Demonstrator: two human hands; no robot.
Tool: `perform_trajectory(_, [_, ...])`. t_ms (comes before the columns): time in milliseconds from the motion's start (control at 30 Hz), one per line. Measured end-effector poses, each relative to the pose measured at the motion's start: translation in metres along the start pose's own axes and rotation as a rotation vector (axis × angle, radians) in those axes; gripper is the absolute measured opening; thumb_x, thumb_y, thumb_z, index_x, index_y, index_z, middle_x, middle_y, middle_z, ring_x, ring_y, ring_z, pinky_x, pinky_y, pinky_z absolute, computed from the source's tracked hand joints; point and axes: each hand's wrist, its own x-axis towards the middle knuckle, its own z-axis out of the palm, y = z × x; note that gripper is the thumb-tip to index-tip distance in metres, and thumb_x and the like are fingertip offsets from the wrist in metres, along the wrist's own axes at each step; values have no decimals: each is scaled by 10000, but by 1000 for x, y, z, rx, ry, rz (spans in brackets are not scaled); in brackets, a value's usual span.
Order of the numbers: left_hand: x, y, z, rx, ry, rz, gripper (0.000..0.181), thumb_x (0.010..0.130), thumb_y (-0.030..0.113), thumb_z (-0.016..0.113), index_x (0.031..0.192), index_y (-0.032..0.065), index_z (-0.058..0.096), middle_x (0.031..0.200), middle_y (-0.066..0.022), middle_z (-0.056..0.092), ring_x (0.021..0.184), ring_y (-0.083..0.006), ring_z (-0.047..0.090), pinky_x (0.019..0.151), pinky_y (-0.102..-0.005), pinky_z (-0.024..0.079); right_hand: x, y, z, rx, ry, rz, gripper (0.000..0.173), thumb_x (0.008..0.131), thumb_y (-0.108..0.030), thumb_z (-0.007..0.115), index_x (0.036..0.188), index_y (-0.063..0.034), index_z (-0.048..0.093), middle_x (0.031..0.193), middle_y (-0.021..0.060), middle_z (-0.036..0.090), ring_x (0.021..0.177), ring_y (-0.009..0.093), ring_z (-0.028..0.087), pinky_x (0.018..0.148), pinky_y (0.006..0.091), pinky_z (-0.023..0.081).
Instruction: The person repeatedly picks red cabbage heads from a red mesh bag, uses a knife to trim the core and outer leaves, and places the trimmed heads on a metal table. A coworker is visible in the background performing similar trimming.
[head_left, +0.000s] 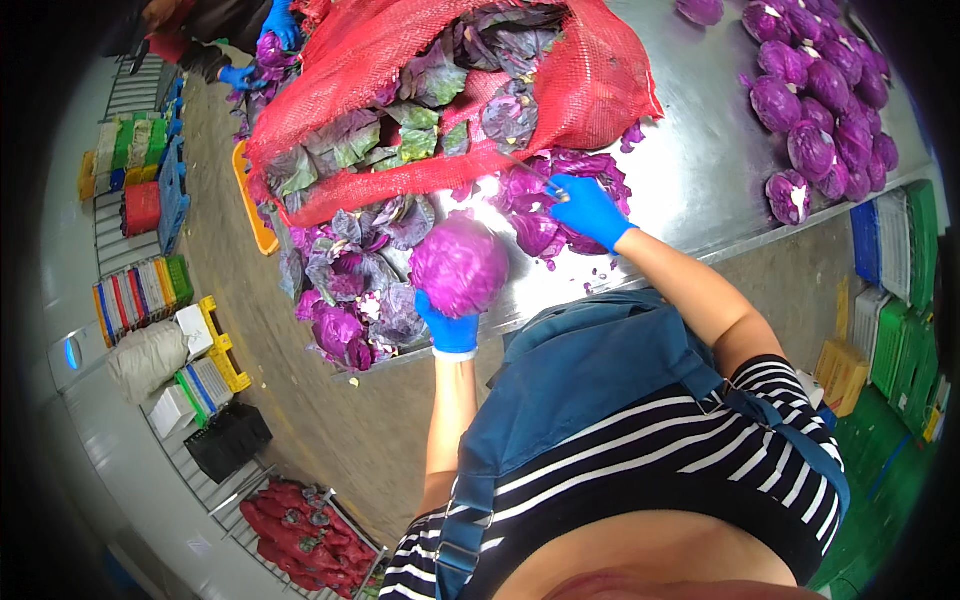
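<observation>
My left hand, in a blue glove, holds a red cabbage from below, over the near edge of a metal table. My right hand, gloved too, grips a knife whose thin blade points up and left. Cut purple cabbage leaves lie under and beside that hand. To the left of the held cabbage is a heap of darker outer leaves. Beyond both hands lies an open red mesh sack with leafy cabbages in it.
Trimmed red cabbages are piled at the table's right end. A co-worker's blue-gloved hands hold cabbage at the upper left. An orange tray edge shows left of the sack. Stacked crates stand along the left side, more crates at right.
</observation>
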Motion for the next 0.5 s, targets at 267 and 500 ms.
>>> perform_trajectory(267, [11, 14, 25, 385, 151, -170, 633, 942, 469, 600, 1412, 56, 503, 1417, -152, 557, 1284, -316, 561, 1086, -487, 468, -16, -98, -1, -108, -140, -792, 529, 800, -304, 783, 1266, -139, 595, 1346, 103, 521, 1160, 318, 602, 837, 457, 554])
perform_trajectory(500, [12, 0, 25, 446, 174, -216, 536, 906, 319, 692, 1369, 85, 556, 1259, -112, 646, 1071, -254, 677, 833, -402, 600, -7, -96, -15, -284, -458, -618, 430, 813, -253, 779, 1196, -111, 644, 1188, 125, 626, 1030, 313, 667, 823, 417, 562])
